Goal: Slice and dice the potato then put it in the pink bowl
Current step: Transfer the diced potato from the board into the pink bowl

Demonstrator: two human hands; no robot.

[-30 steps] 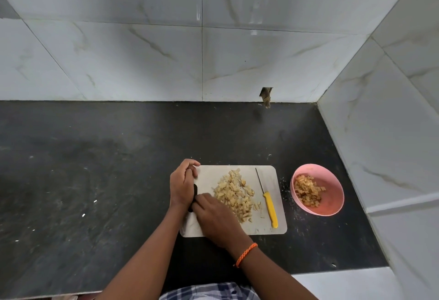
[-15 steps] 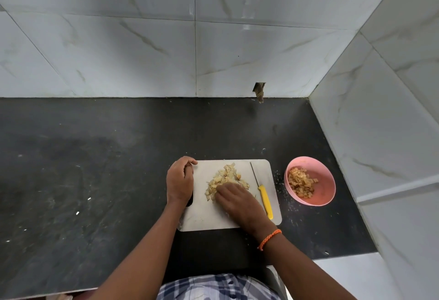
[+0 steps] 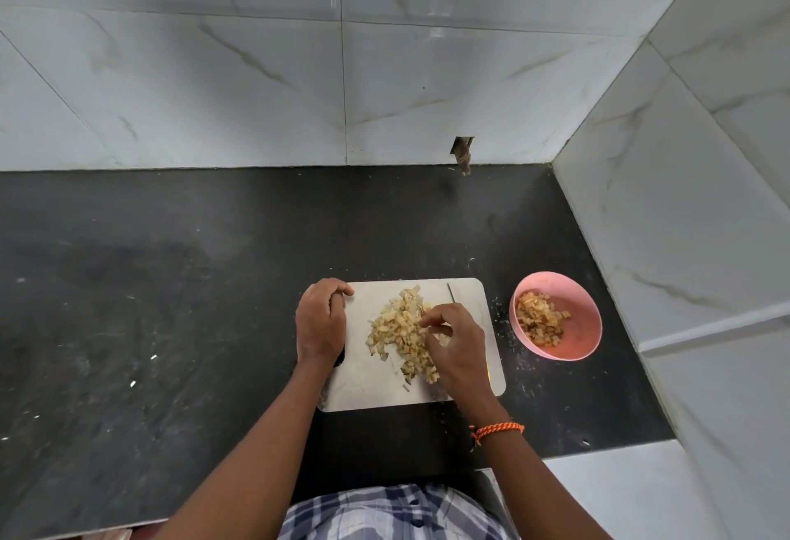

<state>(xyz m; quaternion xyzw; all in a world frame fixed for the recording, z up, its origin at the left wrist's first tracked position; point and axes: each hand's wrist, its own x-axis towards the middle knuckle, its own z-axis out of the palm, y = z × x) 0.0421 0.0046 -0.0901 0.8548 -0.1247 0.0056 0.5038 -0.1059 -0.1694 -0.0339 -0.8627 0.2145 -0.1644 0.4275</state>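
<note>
Currently, the diced potato (image 3: 399, 336) lies heaped at the centre of the white cutting board (image 3: 372, 385), with a second portion already in the pink bowl (image 3: 583, 326), which stands on the counter (image 3: 171, 283) at 3 o'clock from the board, near but apart from it.

Right hand (image 3: 455, 345): fingers curled over the 3 o'clock edge of the heap, gathering or pinching dice. One second ago this hand was at the board's 7 o'clock corner beside the left hand; half a second ago it lay flat on the heap. The change indicates that cutting is finished and transfer has begun.

Left hand (image 3: 320, 323): clenched around the board's 9 o'clock edge, steadying it, as in both earlier frames.

Knife (image 3: 451, 292): only the blade tip and a sliver of yellow handle are visible at 3 o'clock of the heap; the right hand covers the rest.

Judgement: most of the potato remains on the board; several more handfuls are required.

Potato scraps dot the counter between board and bowl. An orange cord bracelet (image 3: 498, 429) circles the right wrist.

Markings: no brand, label or legible writing is visible.
</note>
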